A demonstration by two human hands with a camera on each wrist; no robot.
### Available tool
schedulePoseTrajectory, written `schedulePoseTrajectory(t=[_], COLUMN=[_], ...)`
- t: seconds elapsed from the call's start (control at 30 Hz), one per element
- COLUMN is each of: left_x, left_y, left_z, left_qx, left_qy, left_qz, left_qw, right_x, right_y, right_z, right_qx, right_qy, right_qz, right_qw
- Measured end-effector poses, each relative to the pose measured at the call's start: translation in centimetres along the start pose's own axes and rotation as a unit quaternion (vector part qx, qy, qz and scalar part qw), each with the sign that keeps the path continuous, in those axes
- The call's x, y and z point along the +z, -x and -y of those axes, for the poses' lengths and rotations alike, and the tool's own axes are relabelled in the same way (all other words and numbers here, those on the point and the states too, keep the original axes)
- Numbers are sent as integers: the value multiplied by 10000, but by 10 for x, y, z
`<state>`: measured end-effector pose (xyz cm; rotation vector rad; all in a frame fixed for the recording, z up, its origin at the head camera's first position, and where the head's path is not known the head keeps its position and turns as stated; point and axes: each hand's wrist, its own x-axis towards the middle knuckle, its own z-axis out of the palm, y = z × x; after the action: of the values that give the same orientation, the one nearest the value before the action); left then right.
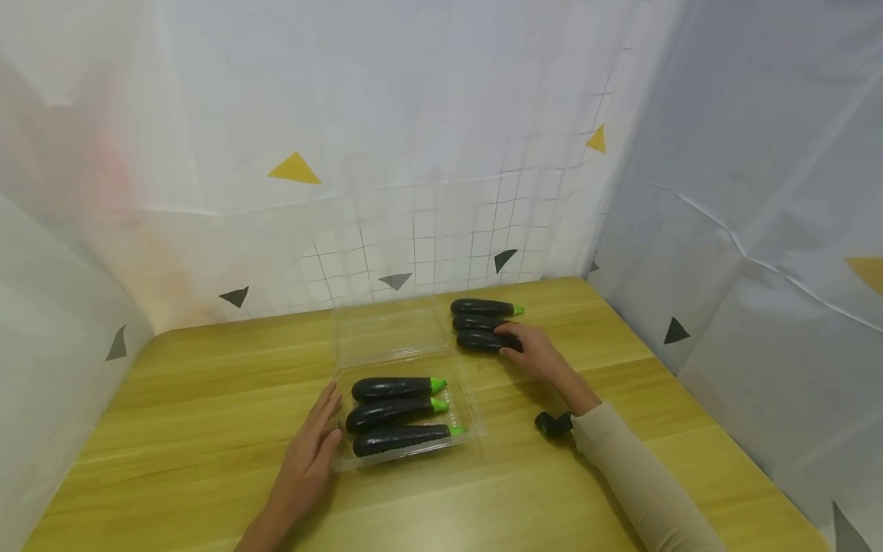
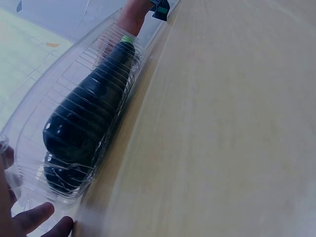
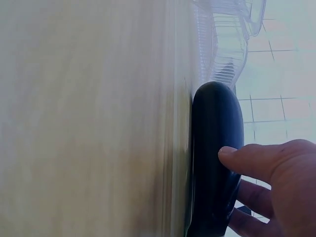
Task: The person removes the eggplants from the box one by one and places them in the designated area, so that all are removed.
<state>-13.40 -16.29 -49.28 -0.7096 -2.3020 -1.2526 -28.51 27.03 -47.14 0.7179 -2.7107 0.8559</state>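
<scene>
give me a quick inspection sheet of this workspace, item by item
surface: wooden table, yellowish and bare around the items
job's things: clear plastic clamshell tray, lid open, holding three dark eggplants side by side; three more loose eggplants lie on the table beyond it
clutter: nothing seen
hands: left hand rests flat against the tray's left edge; right hand grips the nearest loose eggplant
cables: nothing seen; small black wrist device at the right sleeve
surroundings: white sheeting with grid lines and yellow and grey triangles on all sides
</scene>
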Motion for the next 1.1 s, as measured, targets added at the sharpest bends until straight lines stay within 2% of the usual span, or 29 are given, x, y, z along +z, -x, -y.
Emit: schedulePoseTrajectory(t=[0.2,1.1], left_x=[0,-1], left_y=[-1,-1], left_z=[-1,-1], left_qx=[81,45], left_qy=[-1,-4], left_qz=[-26,22], left_qw=[10000,10000], right_x=[-1,-2], right_y=[1,0], right_z=[2,0], right_qx=[99,15], right_qy=[15,225], right_qz=[3,-126], right_qw=[9999,9997])
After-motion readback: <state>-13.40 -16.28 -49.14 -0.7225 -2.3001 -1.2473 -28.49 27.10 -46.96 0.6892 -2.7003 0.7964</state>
